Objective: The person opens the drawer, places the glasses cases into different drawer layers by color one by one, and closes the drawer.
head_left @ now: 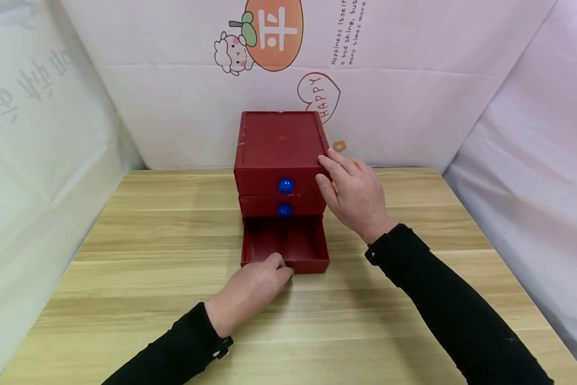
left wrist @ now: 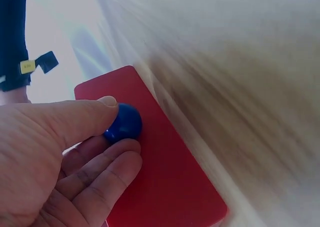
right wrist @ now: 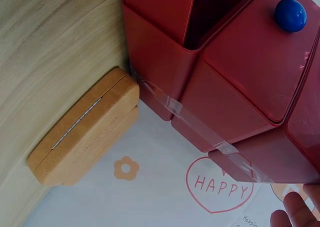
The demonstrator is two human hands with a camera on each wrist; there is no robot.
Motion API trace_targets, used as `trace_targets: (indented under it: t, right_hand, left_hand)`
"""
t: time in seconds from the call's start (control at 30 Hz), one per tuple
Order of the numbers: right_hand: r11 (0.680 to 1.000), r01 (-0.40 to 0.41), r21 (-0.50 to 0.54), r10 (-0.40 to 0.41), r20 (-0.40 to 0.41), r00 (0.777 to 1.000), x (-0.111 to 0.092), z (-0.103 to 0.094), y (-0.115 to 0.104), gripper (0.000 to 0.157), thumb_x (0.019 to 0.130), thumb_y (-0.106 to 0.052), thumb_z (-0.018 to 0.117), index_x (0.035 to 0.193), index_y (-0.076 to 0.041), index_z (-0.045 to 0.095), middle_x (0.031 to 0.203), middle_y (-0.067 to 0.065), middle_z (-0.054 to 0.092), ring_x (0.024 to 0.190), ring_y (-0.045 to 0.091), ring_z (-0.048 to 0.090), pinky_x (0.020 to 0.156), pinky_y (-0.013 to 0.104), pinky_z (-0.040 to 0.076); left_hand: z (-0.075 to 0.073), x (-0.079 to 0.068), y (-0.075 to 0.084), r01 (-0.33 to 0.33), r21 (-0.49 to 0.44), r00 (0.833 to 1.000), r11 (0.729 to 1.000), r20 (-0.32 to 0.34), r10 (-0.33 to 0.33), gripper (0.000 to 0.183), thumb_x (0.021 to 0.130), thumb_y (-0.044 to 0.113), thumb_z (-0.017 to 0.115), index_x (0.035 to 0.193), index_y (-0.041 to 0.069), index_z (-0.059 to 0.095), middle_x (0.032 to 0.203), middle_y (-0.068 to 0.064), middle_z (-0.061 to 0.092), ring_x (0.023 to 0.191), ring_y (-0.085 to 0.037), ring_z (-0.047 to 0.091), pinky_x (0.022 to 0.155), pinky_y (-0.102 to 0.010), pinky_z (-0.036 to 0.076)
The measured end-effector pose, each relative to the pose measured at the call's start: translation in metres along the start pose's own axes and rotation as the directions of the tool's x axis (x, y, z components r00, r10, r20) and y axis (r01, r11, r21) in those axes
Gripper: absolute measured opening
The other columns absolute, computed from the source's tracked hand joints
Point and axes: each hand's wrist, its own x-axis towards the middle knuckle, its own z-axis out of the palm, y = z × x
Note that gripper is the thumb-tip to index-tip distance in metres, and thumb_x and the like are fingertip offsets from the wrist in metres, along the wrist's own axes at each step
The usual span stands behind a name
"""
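red cabinet (head_left: 282, 136) stands on wooden table (head_left: 148, 256). bottom drawer (head_left: 311, 267) sticks out from the cabinet's front; 2 upper drawers (head_left: 259, 184) sit in. left hand (head_left: 252, 289), in front of the cabinet, pinches blue knob (left wrist: 129, 123) between thumb and fingers. right hand (head_left: 358, 195) rests at the cabinet's right edge, fingers extended, gripping nothing. drawer looks like light, stiff plastic, probably skews if pulled unevenly; round knob seems smooth, could slip, best held with thumb plus 2 fingers, cabinet braced at its side. tan case (right wrist: 82, 129) just right of the cabinet.
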Motion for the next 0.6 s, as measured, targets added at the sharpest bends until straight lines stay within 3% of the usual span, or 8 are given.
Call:
trace_targets:
  t: [0.17, 0.6]
  right_hand:
    - [1.000, -0.005, -0.002, 0.005, 0.010, 1.000, 0.000, -0.001, 0.000, 0.051, 0.099, -0.043, 0.045, 0.139, -0.013, 0.058, 0.141, 0.010, 0.056, 0.119, 0.030, 0.055, 0.100, 0.045, 0.047]
    - [1.000, -0.025, 0.009, 0.025, 0.033, 0.999, 0.000, -0.004, -0.003, 0.052, 0.099, -0.045, 0.044, 0.139, -0.014, 0.057, 0.143, 0.009, 0.055, 0.118, 0.031, 0.055, 0.097, 0.045, 0.048]
  left_hand:
    - [-0.004, -0.002, 0.008, -0.034, 0.004, 0.999, 0.999, 0.003, 0.034, 0.016, 0.090, 0.008, 0.065, 0.104, 0.012, 0.070, 0.087, -0.003, 0.056, 0.065, -0.009, 0.055, 0.051, -0.020, 0.050]
    - [-0.012, -0.010, 0.019, -0.039, -0.018, 0.999, 0.999, 0.022, 0.039, 0.015, 0.090, 0.006, 0.065, 0.102, 0.012, 0.069, 0.091, -0.003, 0.060, 0.074, -0.009, 0.057, 0.055, -0.019, 0.052]
